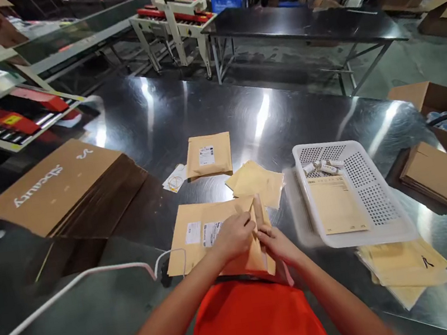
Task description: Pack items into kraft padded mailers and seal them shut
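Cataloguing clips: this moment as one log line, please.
left hand: gripping envelope | right hand: gripping envelope | white basket: right of envelope

Glossy metal tabletop point(214, 106), matt paper envelope point(185, 219), perforated plastic basket point(380, 193), rough cardboard stack point(69, 186).
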`<state>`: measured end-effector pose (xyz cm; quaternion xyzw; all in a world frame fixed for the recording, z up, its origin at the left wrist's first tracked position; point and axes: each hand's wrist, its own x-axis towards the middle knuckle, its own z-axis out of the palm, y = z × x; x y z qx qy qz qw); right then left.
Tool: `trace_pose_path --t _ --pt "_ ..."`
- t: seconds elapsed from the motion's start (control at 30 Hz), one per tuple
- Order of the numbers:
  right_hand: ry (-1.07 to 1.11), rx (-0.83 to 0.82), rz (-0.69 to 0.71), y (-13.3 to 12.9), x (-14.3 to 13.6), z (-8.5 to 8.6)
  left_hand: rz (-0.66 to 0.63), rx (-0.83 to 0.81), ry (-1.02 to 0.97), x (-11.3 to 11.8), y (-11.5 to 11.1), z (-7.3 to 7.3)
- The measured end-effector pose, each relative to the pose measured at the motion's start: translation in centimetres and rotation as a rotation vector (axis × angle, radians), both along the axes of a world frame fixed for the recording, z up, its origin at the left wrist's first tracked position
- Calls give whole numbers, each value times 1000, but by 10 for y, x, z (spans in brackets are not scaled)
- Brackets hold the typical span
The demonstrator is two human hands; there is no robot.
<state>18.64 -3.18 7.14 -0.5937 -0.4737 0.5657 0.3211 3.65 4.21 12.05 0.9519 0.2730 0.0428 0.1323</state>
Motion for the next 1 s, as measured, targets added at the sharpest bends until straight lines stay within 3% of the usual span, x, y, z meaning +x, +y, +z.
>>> trace_pose_path --t 0.1,0.27,0.37,0.5,0.6,0.7,0.87,1.0 --pt "-219 51 84 7 -4 -4 13 -65 43 1 -1 -5" --pt "-496 -6 68 14 -21 -27 65 -128 91 8 1 -19" --pt "-679 -53 61 5 -17 -40 97 -167 115 4 7 -34" --pt "-754 -72 140 -23 5 -54 150 -189 269 -21 4 -73" --pt "-799 3 296 -50 11 -61 173 -194 380 -38 -8 -107" --pt "-910 55 448 -71 8 -65 194 -144 368 -42 -18 -131" --pt "-899 45 462 -76 6 -62 198 -106 345 -37 -24 -142" --pt "-818 55 401 -75 7 -59 8 -95 305 -41 -28 -147"
